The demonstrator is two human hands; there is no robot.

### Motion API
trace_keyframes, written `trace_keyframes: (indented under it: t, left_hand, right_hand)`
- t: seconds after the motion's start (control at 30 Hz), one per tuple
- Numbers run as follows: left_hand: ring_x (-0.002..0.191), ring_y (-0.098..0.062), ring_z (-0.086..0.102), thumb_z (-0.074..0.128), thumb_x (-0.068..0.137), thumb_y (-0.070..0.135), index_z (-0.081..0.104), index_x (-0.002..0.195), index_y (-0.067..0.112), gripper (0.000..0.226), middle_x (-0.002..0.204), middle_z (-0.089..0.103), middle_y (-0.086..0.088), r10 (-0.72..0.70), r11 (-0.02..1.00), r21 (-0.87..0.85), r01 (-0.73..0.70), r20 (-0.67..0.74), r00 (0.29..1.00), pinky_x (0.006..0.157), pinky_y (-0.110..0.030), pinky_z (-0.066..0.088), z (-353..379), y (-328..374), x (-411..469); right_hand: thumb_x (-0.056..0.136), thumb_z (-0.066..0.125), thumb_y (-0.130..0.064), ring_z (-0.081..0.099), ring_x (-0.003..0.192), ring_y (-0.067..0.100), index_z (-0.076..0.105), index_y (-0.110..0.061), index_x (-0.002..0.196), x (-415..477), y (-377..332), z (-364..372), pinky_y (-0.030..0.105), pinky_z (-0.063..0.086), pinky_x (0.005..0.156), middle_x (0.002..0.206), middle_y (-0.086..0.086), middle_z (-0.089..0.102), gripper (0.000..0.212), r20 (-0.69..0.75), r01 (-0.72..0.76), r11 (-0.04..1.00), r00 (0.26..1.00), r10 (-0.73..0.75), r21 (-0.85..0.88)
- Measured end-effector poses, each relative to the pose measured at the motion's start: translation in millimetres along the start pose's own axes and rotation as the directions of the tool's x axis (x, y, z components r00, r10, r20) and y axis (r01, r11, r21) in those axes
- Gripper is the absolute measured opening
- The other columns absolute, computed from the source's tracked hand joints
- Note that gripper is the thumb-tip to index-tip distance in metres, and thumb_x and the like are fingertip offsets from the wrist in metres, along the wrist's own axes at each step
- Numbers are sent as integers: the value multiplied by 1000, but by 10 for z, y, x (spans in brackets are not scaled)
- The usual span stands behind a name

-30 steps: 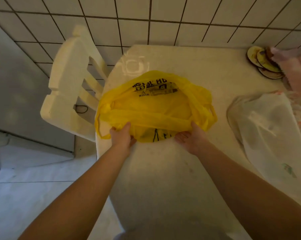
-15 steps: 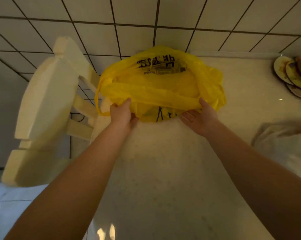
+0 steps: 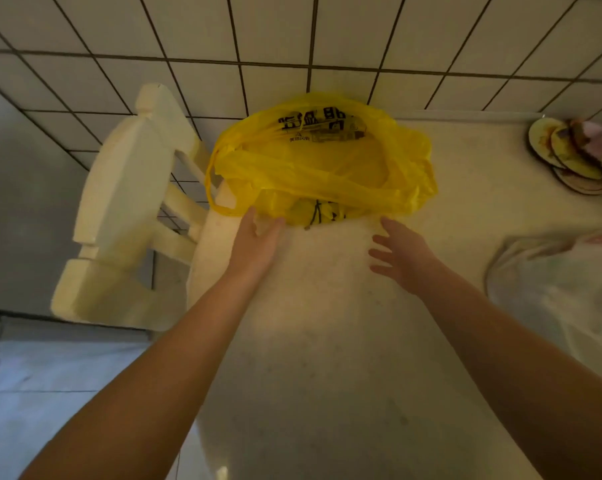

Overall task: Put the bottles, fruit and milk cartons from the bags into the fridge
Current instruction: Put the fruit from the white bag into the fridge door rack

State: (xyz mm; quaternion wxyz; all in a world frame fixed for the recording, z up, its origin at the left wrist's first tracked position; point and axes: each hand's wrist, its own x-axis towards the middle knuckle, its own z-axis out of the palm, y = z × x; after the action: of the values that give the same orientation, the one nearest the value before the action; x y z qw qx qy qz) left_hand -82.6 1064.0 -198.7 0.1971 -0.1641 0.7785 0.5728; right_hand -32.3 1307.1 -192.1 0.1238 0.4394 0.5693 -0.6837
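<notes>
A flattened yellow plastic bag (image 3: 322, 161) with black print lies at the far left corner of the pale table (image 3: 327, 341), against the tiled wall. My left hand (image 3: 258, 242) rests just in front of the bag's near edge, fingers spread, its fingertips touching the plastic. My right hand (image 3: 401, 252) hovers a little short of the bag, fingers apart and holding nothing. No bottles, fruit or cartons show in the bag.
A white plastic bag (image 3: 562, 289) lies at the table's right edge. Several round coasters (image 3: 566, 154) sit at the back right next to a pink item. A cream wooden chair (image 3: 130, 209) stands left of the table, above the tiled floor.
Both hands pushed the yellow bag away to the table's far corner, then let go of its edge and opened. The view shifted closer to the wall.
</notes>
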Motion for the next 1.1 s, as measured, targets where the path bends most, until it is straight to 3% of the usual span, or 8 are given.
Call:
trace_keyframes:
  t: [0.1, 0.2, 0.37, 0.43, 0.77, 0.87, 0.93, 1.1]
  left_hand:
    - [147, -18, 29, 56, 96, 53, 26, 157, 29, 73, 163, 26, 2, 232, 935, 246, -255, 119, 965, 120, -41, 28, 24, -102, -601]
    - [150, -17, 20, 52, 97, 56, 28, 157, 32, 69, 164, 23, 0, 340, 843, 364, -396, 209, 917, 122, -38, 22, 52, -194, -1095]
    - [151, -16, 11, 48, 96, 60, 26, 156, 38, 68, 166, 17, 4, 429, 681, 494, -540, 328, 842, 122, -44, 19, 280, -292, -1829]
    - [152, -17, 8, 44, 96, 62, 22, 157, 39, 68, 167, 13, 6, 434, 598, 553, -580, 385, 814, 123, -44, 16, 440, -344, -2059]
    - [152, -20, 9, 41, 94, 68, 21, 155, 41, 70, 167, 10, 7, 383, 450, 578, -681, 563, 732, 122, -43, 16, 1726, -610, -2902]
    - [151, -18, 13, 50, 92, 66, 22, 155, 40, 74, 166, 13, 8, 335, 501, 541, -675, 598, 728, 122, -43, 21, 2222, -591, -3163]
    - [149, -17, 20, 59, 89, 62, 24, 155, 37, 79, 164, 18, 7, 286, 605, 484, -633, 610, 739, 121, -40, 25, 2565, -580, -3323]
    - [143, -20, 36, 78, 79, 52, 22, 156, 28, 98, 159, 30, 1, 9, 942, 275, -190, 546, 838, 106, -35, 41, 3390, -515, -3709]
  right_hand:
    - [99, 52, -48, 47, 133, 25, 25, -33, 156, -358, 258, -154, 46, 40, 108, 150, 1, 44, 65, 15, 222, 921, 973, -230, -321]
    - [100, 50, -49, 36, 144, 23, 20, -33, 157, -767, 498, -388, 45, 30, 118, 158, 1, 35, 67, 103, 378, 774, 919, -381, -509]
    - [99, 39, -58, 25, 149, 26, 11, -33, 158, -1314, 857, -957, 50, 23, 119, 163, 0, 25, 70, 169, 386, 380, 853, -494, -841]
    - [99, 35, -60, 18, 151, 25, 8, -34, 158, -1495, 989, -1201, 50, 17, 120, 164, -3, 20, 70, 164, 355, 290, 838, -521, -889]
    - [97, 35, -61, 11, 152, 22, 9, -36, 157, -2053, 1507, -2765, 50, 10, 122, 165, -8, 15, 70, 29, 252, 293, 801, -598, -922]
    - [98, 38, -59, 11, 152, 21, 11, -35, 157, -2103, 1626, -3316, 49, 9, 122, 164, -8, 18, 69, -45, 207, 350, 804, -593, -914]
    - [97, 39, -59, 10, 152, 20, 11, -36, 157, -2077, 1700, -3682, 48, 9, 122, 165, -7, 17, 70, -77, 179, 366, 806, -587, -913]
    - [94, 48, -57, 15, 151, 24, 18, -33, 155, -1899, 1852, -4476, 49, 14, 120, 163, -3, 22, 72, -185, 107, 443, 803, -566, -890]
